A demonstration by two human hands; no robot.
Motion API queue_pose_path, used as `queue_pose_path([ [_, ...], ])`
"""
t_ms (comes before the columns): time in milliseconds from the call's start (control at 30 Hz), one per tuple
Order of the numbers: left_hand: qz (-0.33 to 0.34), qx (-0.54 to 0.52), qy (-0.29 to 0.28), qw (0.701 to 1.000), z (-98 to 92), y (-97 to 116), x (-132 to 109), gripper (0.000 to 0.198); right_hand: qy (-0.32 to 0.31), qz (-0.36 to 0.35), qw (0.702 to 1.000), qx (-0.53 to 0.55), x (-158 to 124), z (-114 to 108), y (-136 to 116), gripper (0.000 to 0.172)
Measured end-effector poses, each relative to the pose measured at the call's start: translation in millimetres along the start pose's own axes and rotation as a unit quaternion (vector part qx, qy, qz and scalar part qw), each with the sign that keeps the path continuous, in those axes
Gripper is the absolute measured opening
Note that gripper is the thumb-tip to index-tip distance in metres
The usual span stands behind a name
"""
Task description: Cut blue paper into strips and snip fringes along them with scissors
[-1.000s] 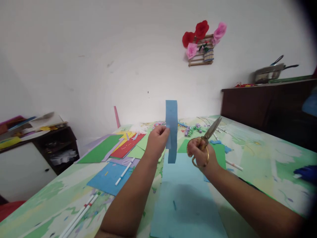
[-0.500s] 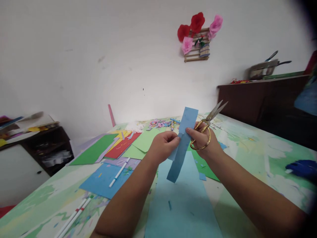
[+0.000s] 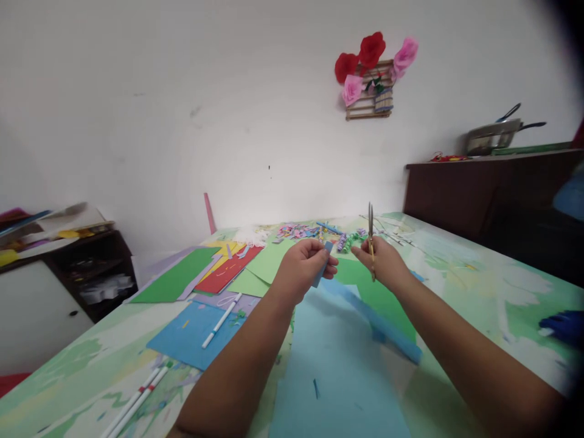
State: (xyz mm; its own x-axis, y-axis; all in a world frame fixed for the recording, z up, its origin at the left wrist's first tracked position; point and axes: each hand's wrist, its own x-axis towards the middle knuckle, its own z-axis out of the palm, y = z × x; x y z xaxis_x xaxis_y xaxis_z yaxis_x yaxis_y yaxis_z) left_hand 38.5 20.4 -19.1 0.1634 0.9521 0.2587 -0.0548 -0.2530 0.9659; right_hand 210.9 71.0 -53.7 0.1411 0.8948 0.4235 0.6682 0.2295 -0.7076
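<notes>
Pinched between the fingers of my left hand (image 3: 305, 266) is a small piece of blue paper (image 3: 323, 265). Gold-handled scissors (image 3: 371, 234) hang on my right hand (image 3: 385, 261), seen edge-on with the blades pointing up. A long blue paper strip (image 3: 378, 319), blurred by motion, slants down to the right below my right hand, apart from its fingers. Under both hands lies a large light-blue sheet (image 3: 337, 371) with a thin dark-blue scrap (image 3: 316, 388) on it.
Green paper (image 3: 387, 292) lies beneath the strip. Coloured sheets, a red one (image 3: 228, 271) among them, and a blue sheet (image 3: 189, 331) with a white pen (image 3: 221, 320) are at left. Curled paper pieces (image 3: 349, 240) and small scraps (image 3: 296, 231) sit at the back. A dark-blue object (image 3: 563, 325) is at right.
The long blue strip has left my right fingers and dropped down to the right. My left hand keeps a small blue piece. The scissors have turned edge-on, and my hands have moved apart.
</notes>
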Motion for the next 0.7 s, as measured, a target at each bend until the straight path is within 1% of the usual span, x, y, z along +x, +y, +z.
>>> queue_pose_path([
  [33, 0.011, -0.005, 0.001, 1.0, -1.2, 0.4, 0.0, 0.006, 0.015, -0.01, 1.0, -0.004, -3.4, -2.4, -4.3, 0.029],
  [67, 0.023, -0.006, 0.002, 1.0, -2.2, 0.8, -0.1, 0.006, 0.018, -0.04, 0.999, -0.006, -7.5, -6.8, -9.5, 0.031],
  [133, 0.045, 0.0, 0.005, 0.999, -3.2, 1.4, -0.6, 0.007, -0.018, -0.124, 0.991, -0.048, -17.4, -19.5, -21.0, 0.035],
  [167, 0.053, 0.006, 0.007, 0.999, -3.0, 1.6, -1.1, 0.008, -0.05, -0.171, 0.981, -0.076, -22.5, -26.2, -26.5, 0.035],
  [200, 0.061, 0.014, 0.008, 0.998, -2.4, 1.6, -1.7, 0.009, -0.065, -0.204, 0.971, -0.103, -27.3, -32.2, -31.5, 0.035],
  [267, 0.072, 0.026, 0.005, 0.997, -0.5, 1.2, -3.3, 0.012, -0.071, -0.243, 0.954, -0.159, -34.9, -40.9, -38.9, 0.037],
  [300, 0.077, 0.029, -0.003, 0.997, 0.6, 0.9, -4.4, 0.013, -0.063, -0.258, 0.945, -0.192, -37.6, -43.4, -41.1, 0.038],
  [367, 0.097, 0.04, -0.026, 0.994, 2.1, 0.4, -7.0, 0.013, -0.043, -0.286, 0.925, -0.245, -40.9, -45.6, -43.1, 0.038],
  [433, 0.124, 0.069, -0.042, 0.989, 2.8, 0.7, -10.4, 0.013, -0.038, -0.306, 0.913, -0.268, -42.9, -46.1, -43.3, 0.038],
  [500, 0.148, 0.118, -0.042, 0.981, 3.0, 2.1, -14.2, 0.015, -0.053, -0.315, 0.911, -0.26, -45.2, -46.6, -43.7, 0.037],
  [600, 0.178, 0.176, -0.031, 0.968, 3.4, 4.8, -20.3, 0.016, -0.068, -0.316, 0.916, -0.237, -49.7, -48.5, -45.6, 0.036],
  [700, 0.219, 0.211, -0.019, 0.952, 3.9, 6.5, -25.2, 0.017, -0.081, -0.319, 0.917, -0.226, -53.6, -50.7, -47.0, 0.04],
])
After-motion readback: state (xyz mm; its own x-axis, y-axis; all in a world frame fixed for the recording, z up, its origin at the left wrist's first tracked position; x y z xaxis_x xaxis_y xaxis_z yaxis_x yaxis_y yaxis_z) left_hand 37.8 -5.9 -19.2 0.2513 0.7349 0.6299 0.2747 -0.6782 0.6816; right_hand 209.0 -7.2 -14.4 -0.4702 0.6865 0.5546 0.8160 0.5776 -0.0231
